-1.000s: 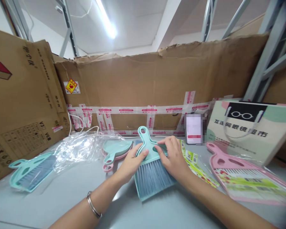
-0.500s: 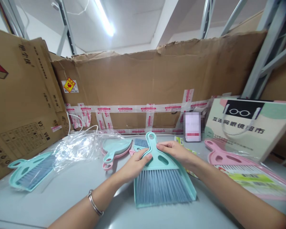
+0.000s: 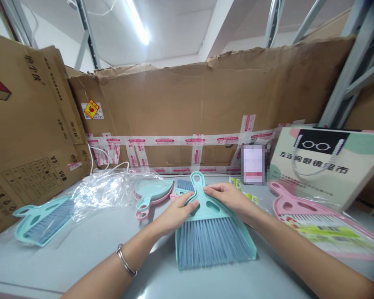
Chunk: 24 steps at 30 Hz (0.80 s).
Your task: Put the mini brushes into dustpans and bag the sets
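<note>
A mint-green hand brush (image 3: pixel 210 241) with grey-blue bristles lies nested in a matching dustpan (image 3: pixel 252 250), handle pointing away from me, in the middle of the head view. My left hand (image 3: pixel 178 211) grips the set's left side, its thumb on the brush's plastic head and the other fingers mostly hidden. On the opposite side, my right hand (image 3: pixel 232 198) is closed around the edge just below the handle, thumb and forefinger near the neck. Behind them sit a small brush (image 3: pixel 184 187) and a stacked pair of small dustpans (image 3: pixel 152 190), mint over pink.
At left, another mint brush-and-dustpan set (image 3: pixel 43 220) lies beside crumpled clear plastic (image 3: pixel 109 191). A pink set (image 3: pixel 302 207) in clear wrap is at right, before a paper bag (image 3: pixel 318 182). A phone (image 3: pixel 253 164) leans against the large cardboard box (image 3: pixel 162 104). Another carton (image 3: pixel 28 124) stands left.
Both hands keep their hold on the mint brush and dustpan, which stay almost in place. The view has shifted very slightly.
</note>
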{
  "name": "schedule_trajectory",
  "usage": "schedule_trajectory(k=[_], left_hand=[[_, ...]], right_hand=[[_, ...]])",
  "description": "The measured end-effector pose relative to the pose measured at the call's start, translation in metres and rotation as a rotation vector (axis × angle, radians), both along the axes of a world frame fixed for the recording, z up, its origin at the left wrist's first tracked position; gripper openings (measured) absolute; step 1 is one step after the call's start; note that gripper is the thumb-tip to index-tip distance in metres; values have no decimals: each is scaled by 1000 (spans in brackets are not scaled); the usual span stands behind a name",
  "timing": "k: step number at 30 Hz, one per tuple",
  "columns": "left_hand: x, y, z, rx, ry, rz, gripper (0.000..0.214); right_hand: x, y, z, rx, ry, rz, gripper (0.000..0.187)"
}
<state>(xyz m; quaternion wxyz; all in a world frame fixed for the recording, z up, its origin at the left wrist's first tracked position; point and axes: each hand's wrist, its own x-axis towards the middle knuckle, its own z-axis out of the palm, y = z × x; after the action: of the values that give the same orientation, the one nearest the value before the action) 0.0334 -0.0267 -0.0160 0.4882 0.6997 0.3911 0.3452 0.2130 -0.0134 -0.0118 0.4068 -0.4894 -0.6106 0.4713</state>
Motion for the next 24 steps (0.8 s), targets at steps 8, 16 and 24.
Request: schedule_trajectory(k=[8,16,24], left_hand=[[0,4,-1,-28,-157,138,43],[-7,-3,5,-178,-230,2,56],[-22,12,13,64,-357,-58,55]], right_hand=[[-3,-18,1,744,-503,-311,22],[-21,-30,-3,505,-448,-89,17],[-20,-45,17,499,-355,-11,22]])
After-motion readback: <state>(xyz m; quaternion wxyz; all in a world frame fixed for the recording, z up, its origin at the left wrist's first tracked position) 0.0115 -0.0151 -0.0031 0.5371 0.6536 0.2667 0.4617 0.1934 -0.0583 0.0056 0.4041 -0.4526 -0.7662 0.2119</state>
